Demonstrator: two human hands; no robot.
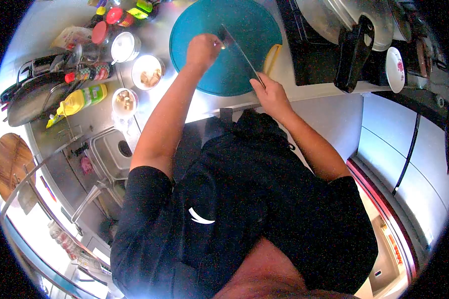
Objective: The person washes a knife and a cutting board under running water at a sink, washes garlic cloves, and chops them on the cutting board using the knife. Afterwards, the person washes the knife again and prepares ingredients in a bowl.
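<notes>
A round teal cutting board (224,82) lies on the counter in front of me. My right hand (274,97) grips a kitchen knife (245,59) by its handle at the near right edge of the board. The blade slants up and left across the board. My left hand (203,51) is closed above the board's left half, its fingertips pinched by the blade near the tip. A small pale bit shows at those fingertips, too small to name. A yellow curved piece (271,59) sits at the board's right edge.
Left of the board stand a white bowl (125,48), a bowl of pale brownish pieces (147,73) and a bowl of small chunks (124,103). Beyond are a yellow bottle (82,102) and a sink (110,149). At right, a black-handled pan (354,55) rests on the stove.
</notes>
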